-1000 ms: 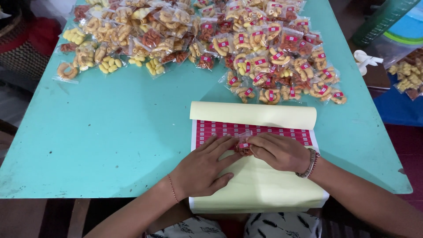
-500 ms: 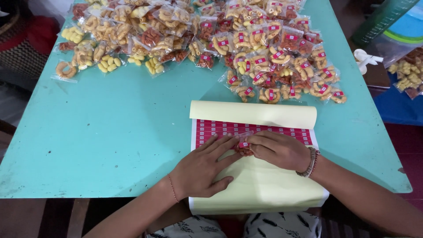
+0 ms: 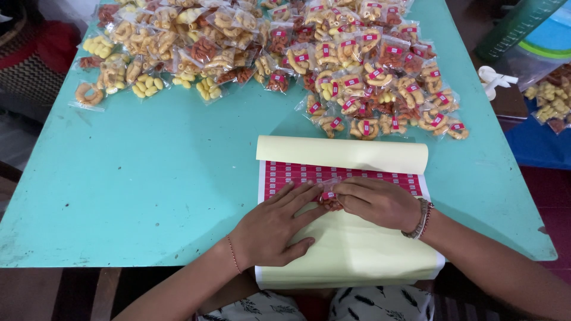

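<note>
A pale yellow sticker sheet lies near the table's front edge, its top curled back to show rows of red labels. My left hand rests flat on the sheet, fingers reaching a small clear snack packet with a red label on it. My right hand, with a bracelet at the wrist, pinches that packet from the right. Both hands meet over the packet at the sheet's middle.
The turquoise table holds a heap of unlabelled snack packets at the back left and labelled ones at the back right. A white object and more snacks lie beyond the right edge.
</note>
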